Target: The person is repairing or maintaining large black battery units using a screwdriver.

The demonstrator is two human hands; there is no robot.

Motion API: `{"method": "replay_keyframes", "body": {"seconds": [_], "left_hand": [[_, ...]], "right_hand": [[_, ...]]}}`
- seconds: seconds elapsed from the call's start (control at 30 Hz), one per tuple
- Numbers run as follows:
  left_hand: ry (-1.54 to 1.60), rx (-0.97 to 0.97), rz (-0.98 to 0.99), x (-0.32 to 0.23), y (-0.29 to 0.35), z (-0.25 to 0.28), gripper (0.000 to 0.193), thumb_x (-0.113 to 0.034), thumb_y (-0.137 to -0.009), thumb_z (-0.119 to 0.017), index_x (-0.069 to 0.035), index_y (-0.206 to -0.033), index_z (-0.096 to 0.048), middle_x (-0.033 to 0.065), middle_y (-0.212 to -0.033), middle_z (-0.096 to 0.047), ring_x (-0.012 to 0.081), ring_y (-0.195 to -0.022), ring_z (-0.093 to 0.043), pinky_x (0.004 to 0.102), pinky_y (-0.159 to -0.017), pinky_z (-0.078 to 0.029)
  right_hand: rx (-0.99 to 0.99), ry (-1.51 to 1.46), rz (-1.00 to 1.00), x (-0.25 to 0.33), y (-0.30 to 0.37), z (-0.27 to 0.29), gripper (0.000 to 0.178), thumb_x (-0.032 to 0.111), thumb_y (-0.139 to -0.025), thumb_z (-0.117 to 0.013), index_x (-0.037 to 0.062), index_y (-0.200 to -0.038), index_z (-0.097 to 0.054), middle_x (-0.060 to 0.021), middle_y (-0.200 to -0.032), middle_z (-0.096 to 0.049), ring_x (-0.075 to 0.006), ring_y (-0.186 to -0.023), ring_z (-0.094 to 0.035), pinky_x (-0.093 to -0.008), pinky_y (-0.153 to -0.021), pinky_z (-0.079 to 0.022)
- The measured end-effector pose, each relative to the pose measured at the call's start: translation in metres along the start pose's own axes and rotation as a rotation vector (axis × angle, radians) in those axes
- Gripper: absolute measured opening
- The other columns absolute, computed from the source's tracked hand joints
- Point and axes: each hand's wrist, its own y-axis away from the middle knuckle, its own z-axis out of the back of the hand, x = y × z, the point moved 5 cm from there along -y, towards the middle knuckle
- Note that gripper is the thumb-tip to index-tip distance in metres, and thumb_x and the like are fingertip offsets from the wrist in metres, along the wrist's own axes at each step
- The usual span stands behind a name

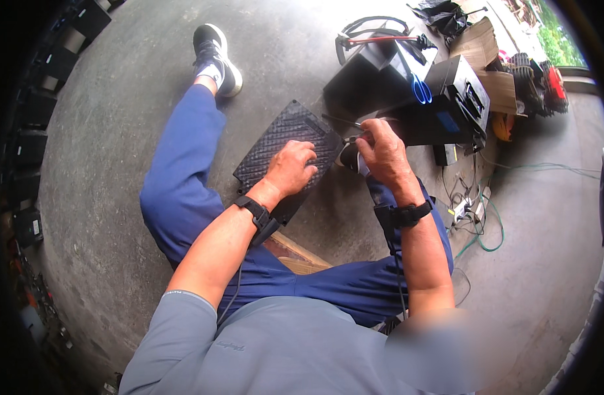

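Note:
A black panel with a woven-looking relief (289, 118) lies slanted in front of me, between my legs. My left hand (292, 166) rests on its surface with the fingers bent inward. Whatever lies under those fingertips is hidden. Just right of the panel, my right hand (383, 148) is raised and closed around a thin, dark, rod-like tool (343, 120). The tool's shaft points left, toward the panel's far right corner. Its grip is mostly covered by my fingers, so its exact kind does not show.
Black box-like cases (457, 99) stand ahead on the right, with blue-handled scissors (420, 90) on them. A power strip (461, 209) and tangled cables lie on the floor at right. Cardboard (476, 43) sits behind the cases. Dark boxes (32, 146) line the left edge.

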Motion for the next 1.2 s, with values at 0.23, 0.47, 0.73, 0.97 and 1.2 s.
{"method": "replay_keyframes", "body": {"seconds": [0.23, 0.47, 0.73, 0.97, 1.2], "left_hand": [[-0.001, -0.002, 0.017, -0.001, -0.001, 0.002, 0.025, -0.016, -0.08, -0.079, -0.005, -0.101, -0.073, 0.0111, -0.129, -0.067, 0.0317, -0.125, -0.058, 0.0422, -0.106, -0.048], [0.003, -0.003, 0.013, -0.001, 0.0, 0.002, 0.025, -0.016, -0.08, -0.078, -0.005, -0.102, -0.073, 0.0117, -0.129, -0.067, 0.0318, -0.125, -0.058, 0.0421, -0.108, -0.047], [0.009, 0.01, 0.027, 0.0, 0.0, 0.002, 0.025, -0.016, -0.08, -0.078, -0.005, -0.102, -0.073, 0.0127, -0.13, -0.067, 0.0322, -0.126, -0.058, 0.042, -0.108, -0.047], [0.002, -0.007, 0.028, 0.0, 0.0, 0.002, 0.025, -0.016, -0.08, -0.078, -0.005, -0.102, -0.073, 0.0123, -0.129, -0.067, 0.0323, -0.125, -0.058, 0.0421, -0.107, -0.047], [0.016, -0.018, 0.016, 0.0, 0.0, 0.001, 0.025, -0.015, -0.079, -0.079, -0.005, -0.101, -0.073, 0.0119, -0.129, -0.067, 0.0321, -0.125, -0.058, 0.0421, -0.107, -0.048]], "right_hand": [[-0.054, -0.045, -0.035, 0.009, -0.002, 0.03, 0.028, 0.01, -0.084, -0.072, 0.0049, -0.111, -0.063, -0.0167, -0.1, -0.067, -0.0366, -0.091, -0.069, -0.0431, -0.081, -0.056], [-0.084, -0.113, -0.073, 0.013, -0.001, 0.052, 0.028, 0.008, -0.085, -0.073, 0.0017, -0.11, -0.064, -0.0168, -0.1, -0.068, -0.0312, -0.089, -0.071, -0.0388, -0.08, -0.057], [-0.084, -0.117, -0.105, 0.011, 0.002, 0.054, 0.028, 0.009, -0.084, -0.073, 0.0013, -0.11, -0.064, -0.017, -0.1, -0.069, -0.0305, -0.088, -0.071, -0.038, -0.08, -0.057], [-0.042, -0.071, 0.019, -0.003, 0.002, 0.011, 0.029, 0.01, -0.083, -0.075, 0.0049, -0.109, -0.062, -0.016, -0.098, -0.064, -0.0372, -0.091, -0.067, -0.0432, -0.079, -0.055], [-0.006, -0.015, 0.059, 0.005, 0.004, -0.001, 0.026, 0.004, -0.085, -0.073, 0.0031, -0.108, -0.061, -0.0149, -0.097, -0.063, -0.0329, -0.088, -0.069, -0.0405, -0.078, -0.056]]}}
